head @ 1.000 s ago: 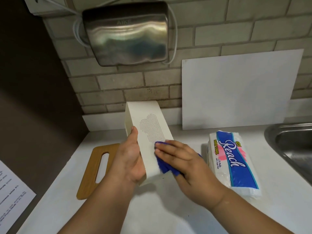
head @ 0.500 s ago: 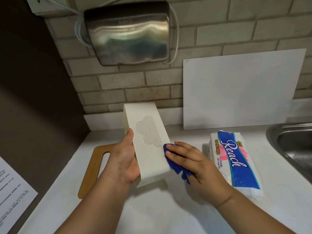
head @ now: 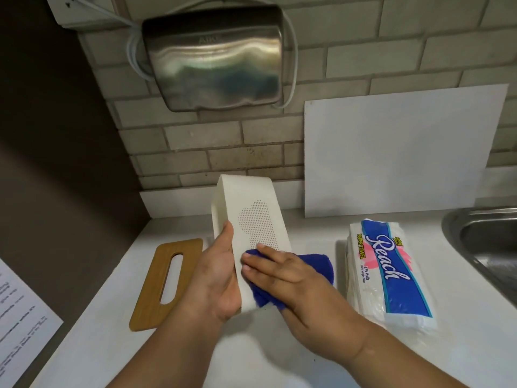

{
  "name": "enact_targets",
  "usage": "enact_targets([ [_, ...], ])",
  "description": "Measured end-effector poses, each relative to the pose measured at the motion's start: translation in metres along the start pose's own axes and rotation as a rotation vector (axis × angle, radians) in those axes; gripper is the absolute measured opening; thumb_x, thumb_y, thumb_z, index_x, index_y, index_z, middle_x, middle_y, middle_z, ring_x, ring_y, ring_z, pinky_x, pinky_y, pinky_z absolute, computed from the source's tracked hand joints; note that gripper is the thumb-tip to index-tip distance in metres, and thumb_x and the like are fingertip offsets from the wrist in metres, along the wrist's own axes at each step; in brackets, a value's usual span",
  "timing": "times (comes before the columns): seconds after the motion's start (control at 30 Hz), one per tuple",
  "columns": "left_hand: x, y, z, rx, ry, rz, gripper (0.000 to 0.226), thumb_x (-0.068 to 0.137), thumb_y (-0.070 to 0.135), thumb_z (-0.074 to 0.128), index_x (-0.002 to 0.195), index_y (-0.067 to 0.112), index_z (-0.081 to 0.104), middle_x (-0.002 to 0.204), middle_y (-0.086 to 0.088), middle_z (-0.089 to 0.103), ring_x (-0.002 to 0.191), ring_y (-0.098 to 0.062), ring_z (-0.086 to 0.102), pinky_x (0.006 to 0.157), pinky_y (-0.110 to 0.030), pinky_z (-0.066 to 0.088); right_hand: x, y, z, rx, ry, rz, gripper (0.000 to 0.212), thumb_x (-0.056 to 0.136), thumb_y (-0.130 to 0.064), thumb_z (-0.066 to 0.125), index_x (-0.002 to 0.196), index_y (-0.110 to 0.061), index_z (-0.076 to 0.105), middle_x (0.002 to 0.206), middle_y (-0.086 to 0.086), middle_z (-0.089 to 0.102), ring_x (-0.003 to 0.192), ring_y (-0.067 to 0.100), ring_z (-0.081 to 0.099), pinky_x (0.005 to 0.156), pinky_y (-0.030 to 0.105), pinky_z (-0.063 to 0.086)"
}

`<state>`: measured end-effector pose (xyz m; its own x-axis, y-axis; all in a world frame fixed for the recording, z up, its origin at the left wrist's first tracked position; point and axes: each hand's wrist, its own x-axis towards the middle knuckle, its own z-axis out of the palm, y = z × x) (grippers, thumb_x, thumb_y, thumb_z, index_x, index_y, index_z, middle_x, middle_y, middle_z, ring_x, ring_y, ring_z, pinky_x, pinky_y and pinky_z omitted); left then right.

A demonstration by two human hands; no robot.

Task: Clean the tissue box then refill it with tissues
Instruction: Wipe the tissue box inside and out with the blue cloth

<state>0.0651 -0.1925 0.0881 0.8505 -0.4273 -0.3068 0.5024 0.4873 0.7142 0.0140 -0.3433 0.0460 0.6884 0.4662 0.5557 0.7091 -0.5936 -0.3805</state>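
Observation:
A white tissue box (head: 246,203) with a dotted cloud pattern stands on end, tilted, over the white counter (head: 251,357). My left hand (head: 218,275) grips its left side, thumb up along the edge. With straight fingers my right hand (head: 282,275) presses a blue cloth (head: 319,264) flat against the box's lower front face. To the right on the counter lies a sealed pack of Reach paper towels (head: 391,273). The box's wooden lid (head: 167,281), with its long slot, lies flat to the left.
A steel hand dryer (head: 212,57) hangs on the brick wall above. A white board (head: 397,152) leans against the wall at the back right. A steel sink (head: 492,242) sits at the right edge. A printed sheet (head: 19,326) shows at the lower left.
My right hand slid the blue cloth to the box's right edge, then back left across the lower front face. The left hand keeps its grip on the box, which tilted slightly.

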Motion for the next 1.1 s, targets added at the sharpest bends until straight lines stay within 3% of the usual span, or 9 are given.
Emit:
enact_targets([
  [0.1, -0.003, -0.008, 0.004, 0.006, -0.01, -0.004, 0.058, 0.097, 0.055, 0.03, 0.121, 0.014, 0.062, 0.115, -0.017, 0.07, 0.1, -0.033, 0.07, 0.083, -0.046, 0.056, 0.009, 0.014, -0.011, -0.015, 0.019, 0.081, 0.058, 0.085, -0.014, 0.037, 0.142, -0.022, 0.044, 0.15, -0.013, 0.036, 0.144, 0.002, 0.015, 0.117, 0.019, 0.014],
  [0.2, -0.002, -0.013, 0.005, 0.027, -0.004, 0.012, 0.054, 0.097, 0.055, 0.031, 0.125, 0.019, 0.061, 0.117, -0.015, 0.07, 0.105, -0.034, 0.068, 0.086, -0.048, 0.053, 0.015, 0.018, -0.018, -0.017, 0.059, 0.242, 0.058, 0.087, -0.015, 0.04, 0.145, -0.025, 0.038, 0.151, -0.019, 0.028, 0.143, -0.004, 0.005, 0.119, 0.024, 0.015],
  [0.37, -0.001, -0.012, 0.004, 0.029, 0.009, -0.017, 0.06, 0.093, 0.057, 0.037, 0.127, 0.013, 0.059, 0.12, -0.017, 0.068, 0.11, -0.035, 0.065, 0.096, -0.049, 0.049, 0.019, 0.009, -0.017, -0.105, -0.047, 0.074, 0.06, 0.084, -0.018, 0.032, 0.144, -0.023, 0.039, 0.152, -0.014, 0.029, 0.145, 0.003, 0.011, 0.117, 0.019, 0.004],
  [0.5, -0.003, -0.018, 0.007, 0.091, -0.025, -0.045, 0.052, 0.097, 0.056, 0.03, 0.123, 0.024, 0.061, 0.118, -0.014, 0.07, 0.11, -0.036, 0.064, 0.099, -0.052, 0.047, 0.03, 0.023, -0.035, 0.126, 0.193, 0.401, 0.06, 0.09, 0.008, 0.044, 0.14, -0.024, 0.043, 0.148, -0.018, 0.03, 0.142, 0.001, 0.019, 0.115, 0.013, 0.016],
  [0.6, -0.007, -0.018, 0.009, 0.098, -0.059, -0.06, 0.051, 0.097, 0.055, 0.032, 0.121, 0.024, 0.064, 0.117, -0.015, 0.07, 0.108, -0.037, 0.066, 0.098, -0.053, 0.047, 0.032, 0.019, -0.04, 0.34, 0.345, 0.536, 0.06, 0.092, 0.01, 0.046, 0.137, -0.029, 0.047, 0.143, -0.022, 0.039, 0.13, -0.004, 0.038, 0.1, 0.0, 0.03],
  [0.7, -0.01, -0.012, 0.012, 0.078, -0.111, 0.0, 0.052, 0.097, 0.049, 0.034, 0.125, 0.016, 0.064, 0.123, -0.016, 0.067, 0.112, -0.035, 0.063, 0.098, -0.05, 0.046, 0.03, 0.013, -0.044, 0.536, 0.478, 0.604, 0.053, 0.095, 0.005, 0.045, 0.135, -0.029, 0.051, 0.139, -0.017, 0.049, 0.125, -0.001, 0.047, 0.107, 0.019, 0.036],
  [0.8, -0.01, -0.003, 0.016, 0.049, -0.15, 0.063, 0.057, 0.092, 0.049, 0.037, 0.125, 0.011, 0.064, 0.122, -0.017, 0.066, 0.111, -0.035, 0.061, 0.097, -0.048, 0.046, 0.029, 0.004, -0.045, 0.664, 0.491, 0.621, 0.048, 0.096, 0.003, 0.044, 0.133, -0.026, 0.054, 0.136, -0.012, 0.054, 0.117, -0.009, 0.051, 0.097, 0.008, 0.04],
  [0.9, -0.006, 0.007, 0.011, 0.042, -0.125, 0.097, 0.074, 0.092, 0.065, 0.026, 0.133, 0.012, 0.057, 0.125, -0.019, 0.064, 0.11, -0.036, 0.062, 0.091, -0.047, 0.051, 0.025, -0.001, -0.044, 0.709, 0.484, 0.602, 0.048, 0.096, 0.005, 0.044, 0.13, -0.025, 0.056, 0.131, -0.016, 0.057, 0.107, -0.02, 0.051, 0.083, -0.002, 0.039],
  [1.1, -0.009, 0.018, 0.01, 0.014, -0.118, 0.073, 0.093, 0.084, 0.078, 0.023, 0.132, 0.007, 0.057, 0.117, -0.023, 0.065, 0.103, -0.038, 0.065, 0.084, -0.046, 0.056, 0.023, -0.004, -0.051, 0.817, 0.531, 0.57, 0.045, 0.096, 0.003, 0.043, 0.123, -0.028, 0.063, 0.122, -0.014, 0.066, 0.113, -0.002, 0.058, 0.099, 0.013, 0.042],
])
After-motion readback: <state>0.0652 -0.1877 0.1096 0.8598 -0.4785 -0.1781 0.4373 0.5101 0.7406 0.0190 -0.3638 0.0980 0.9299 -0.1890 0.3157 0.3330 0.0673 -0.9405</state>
